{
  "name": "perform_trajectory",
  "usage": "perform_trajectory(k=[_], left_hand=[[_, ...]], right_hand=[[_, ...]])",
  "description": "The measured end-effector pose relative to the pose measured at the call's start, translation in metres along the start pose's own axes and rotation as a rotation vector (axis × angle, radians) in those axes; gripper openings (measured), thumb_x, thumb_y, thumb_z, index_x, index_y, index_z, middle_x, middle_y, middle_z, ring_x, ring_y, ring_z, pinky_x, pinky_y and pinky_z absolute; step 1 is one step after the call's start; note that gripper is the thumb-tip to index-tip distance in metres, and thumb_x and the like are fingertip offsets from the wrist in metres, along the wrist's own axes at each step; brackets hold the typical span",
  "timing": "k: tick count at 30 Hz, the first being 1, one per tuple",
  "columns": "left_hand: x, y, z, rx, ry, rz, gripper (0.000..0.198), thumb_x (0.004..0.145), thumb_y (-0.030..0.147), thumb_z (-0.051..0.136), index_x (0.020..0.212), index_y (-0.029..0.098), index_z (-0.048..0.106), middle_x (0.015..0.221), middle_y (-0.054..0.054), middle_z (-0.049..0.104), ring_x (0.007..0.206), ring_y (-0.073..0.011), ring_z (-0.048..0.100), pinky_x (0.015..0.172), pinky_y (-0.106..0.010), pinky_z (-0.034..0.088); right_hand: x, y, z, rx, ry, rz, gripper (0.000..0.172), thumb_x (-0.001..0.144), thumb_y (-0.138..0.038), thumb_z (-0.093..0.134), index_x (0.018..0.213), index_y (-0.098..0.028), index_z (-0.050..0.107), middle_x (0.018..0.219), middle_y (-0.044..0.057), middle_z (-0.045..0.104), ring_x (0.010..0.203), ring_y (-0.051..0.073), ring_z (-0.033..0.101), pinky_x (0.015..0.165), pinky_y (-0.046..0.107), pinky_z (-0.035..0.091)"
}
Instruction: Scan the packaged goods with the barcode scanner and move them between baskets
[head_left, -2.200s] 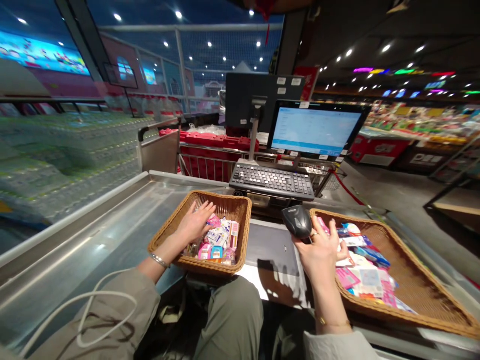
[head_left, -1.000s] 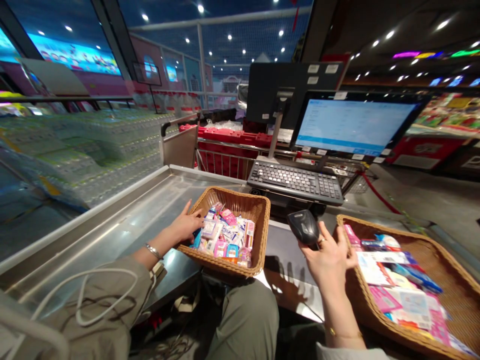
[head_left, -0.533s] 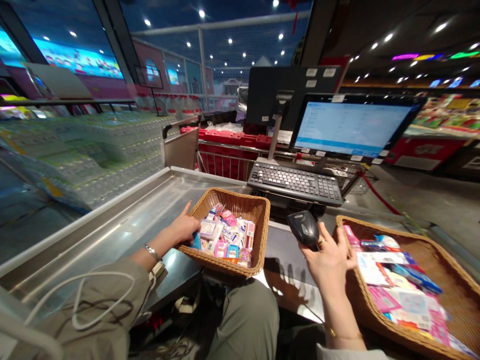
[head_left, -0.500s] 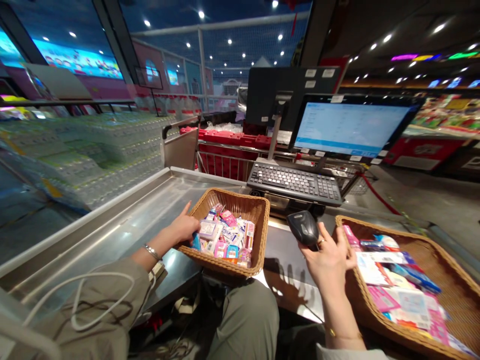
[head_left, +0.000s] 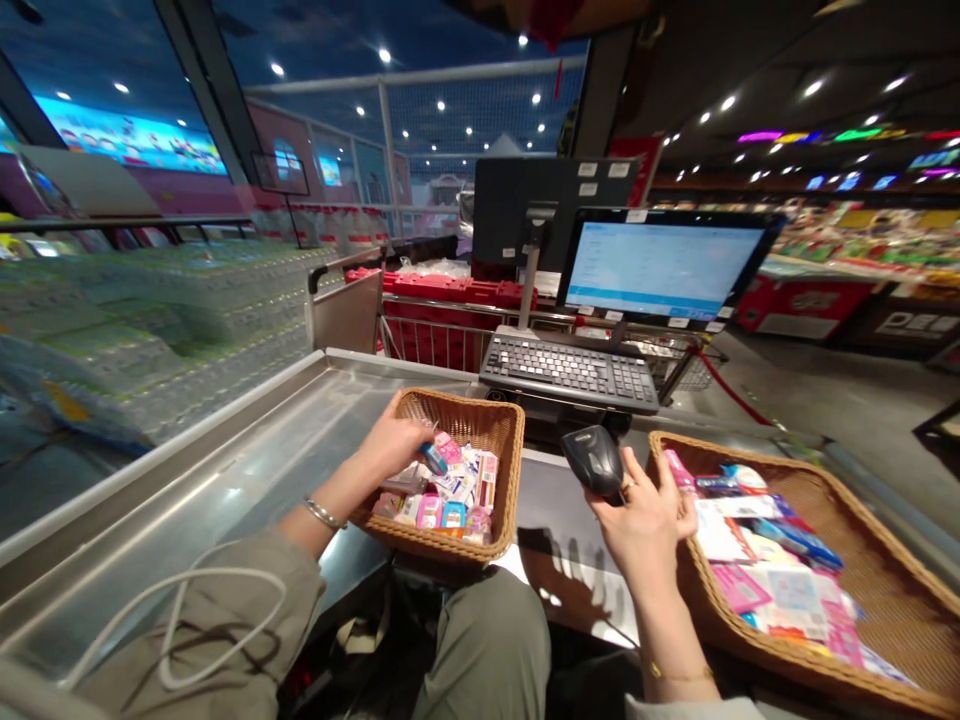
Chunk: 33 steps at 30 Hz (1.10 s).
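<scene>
My left hand [head_left: 394, 445] is closed on a small blue packet [head_left: 433, 459], lifted just above the left wicker basket [head_left: 501, 462], which holds several small pink, white and blue packets. My right hand [head_left: 646, 515] grips a black handheld barcode scanner [head_left: 594, 461], its head aimed left and down, over the steel counter between the two baskets. The right wicker basket [head_left: 840, 530] beside that hand holds several flat packets.
A keyboard [head_left: 570, 370] and lit checkout screen [head_left: 664, 268] stand behind the baskets. A red-lined shopping cart [head_left: 442, 315] sits beyond the steel counter [head_left: 247, 460]. Stacked water bottle packs [head_left: 135, 320] fill the left. My knee [head_left: 491, 640] is under the counter edge.
My left hand has risen from the basket's left rim with a small blue packet pinched in its fingers. The right hand keeps the scanner in the same pose.
</scene>
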<state>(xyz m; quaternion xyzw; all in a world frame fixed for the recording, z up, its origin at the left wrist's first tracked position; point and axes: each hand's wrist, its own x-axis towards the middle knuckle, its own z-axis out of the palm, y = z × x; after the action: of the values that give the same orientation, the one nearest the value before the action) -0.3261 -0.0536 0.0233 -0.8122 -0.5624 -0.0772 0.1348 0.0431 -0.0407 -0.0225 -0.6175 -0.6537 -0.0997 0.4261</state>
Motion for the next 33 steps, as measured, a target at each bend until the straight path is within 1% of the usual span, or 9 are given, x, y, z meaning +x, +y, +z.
perform_trajectory(k=[3, 9, 11, 13, 19, 22, 27, 33], left_hand=[[0.009, 0.014, 0.008, -0.01, 0.146, 0.005, 0.014, 0.084, 0.017, 0.06, 0.087, 0.026, 0.07, 0.084, 0.002, 0.076, 0.084, -0.0196, 0.073, 0.122, -0.059, -0.003], [0.024, 0.04, 0.018, -0.058, 0.426, 0.036, 0.022, 0.091, 0.015, 0.052, 0.098, 0.025, 0.07, 0.093, 0.0, 0.078, 0.105, -0.0245, 0.071, 0.12, -0.064, -0.01], [0.029, 0.047, 0.02, -0.075, 0.5, 0.033, 0.021, 0.093, 0.017, 0.052, 0.1, 0.026, 0.07, 0.094, 0.001, 0.078, 0.107, -0.0254, 0.07, 0.119, -0.065, -0.011], [0.033, 0.054, 0.021, -0.078, 0.55, 0.026, 0.02, 0.094, 0.02, 0.053, 0.101, 0.026, 0.07, 0.096, 0.001, 0.078, 0.108, -0.0263, 0.07, 0.119, -0.065, -0.012], [0.048, 0.075, 0.022, -0.125, 0.625, 0.007, 0.018, 0.094, 0.022, 0.055, 0.104, 0.026, 0.069, 0.1, 0.001, 0.078, 0.107, -0.0258, 0.07, 0.117, -0.066, -0.016], [0.058, 0.085, 0.023, -0.178, 0.628, -0.011, 0.017, 0.092, 0.022, 0.058, 0.104, 0.028, 0.069, 0.101, 0.002, 0.078, 0.108, -0.0257, 0.07, 0.116, -0.066, -0.018], [0.076, 0.107, 0.024, -0.259, 0.638, -0.056, 0.02, 0.089, 0.019, 0.06, 0.102, 0.03, 0.07, 0.099, 0.003, 0.078, 0.108, -0.026, 0.07, 0.114, -0.068, -0.02], [0.097, 0.132, 0.027, -0.309, 0.638, -0.028, 0.024, 0.086, 0.015, 0.061, 0.103, 0.029, 0.069, 0.1, 0.003, 0.078, 0.11, -0.0257, 0.069, 0.115, -0.067, -0.02]], right_hand=[[0.001, -0.001, -0.003, 0.008, -0.002, 0.002, 0.027, 0.077, -0.042, 0.053, 0.082, -0.023, 0.071, 0.126, 0.008, 0.067, 0.137, 0.035, 0.037, 0.106, 0.06, 0.017], [0.001, -0.001, -0.008, 0.001, -0.023, 0.013, 0.025, 0.078, -0.037, 0.054, 0.088, -0.024, 0.072, 0.127, 0.007, 0.067, 0.138, 0.036, 0.036, 0.105, 0.061, 0.018], [0.001, -0.001, -0.009, 0.002, -0.015, 0.01, 0.025, 0.078, -0.038, 0.054, 0.088, -0.023, 0.071, 0.127, 0.008, 0.067, 0.138, 0.036, 0.037, 0.105, 0.06, 0.019], [0.001, 0.0, -0.009, 0.003, -0.007, 0.003, 0.024, 0.078, -0.038, 0.054, 0.086, -0.023, 0.071, 0.127, 0.008, 0.067, 0.138, 0.035, 0.037, 0.105, 0.06, 0.019], [0.003, 0.001, -0.01, -0.004, -0.006, 0.004, 0.02, 0.077, -0.036, 0.055, 0.081, -0.024, 0.071, 0.128, 0.006, 0.066, 0.139, 0.036, 0.036, 0.105, 0.061, 0.018], [0.004, 0.001, -0.011, -0.008, -0.024, 0.008, 0.02, 0.077, -0.035, 0.055, 0.081, -0.024, 0.071, 0.13, 0.006, 0.065, 0.139, 0.036, 0.035, 0.104, 0.062, 0.019], [0.004, 0.003, -0.015, -0.019, -0.015, -0.012, 0.018, 0.076, -0.032, 0.058, 0.083, -0.024, 0.072, 0.129, 0.006, 0.066, 0.138, 0.037, 0.035, 0.104, 0.064, 0.018], [0.005, 0.006, -0.022, -0.052, -0.035, -0.039, 0.02, 0.075, -0.029, 0.061, 0.09, -0.025, 0.073, 0.133, 0.006, 0.063, 0.14, 0.037, 0.034, 0.106, 0.064, 0.017]])
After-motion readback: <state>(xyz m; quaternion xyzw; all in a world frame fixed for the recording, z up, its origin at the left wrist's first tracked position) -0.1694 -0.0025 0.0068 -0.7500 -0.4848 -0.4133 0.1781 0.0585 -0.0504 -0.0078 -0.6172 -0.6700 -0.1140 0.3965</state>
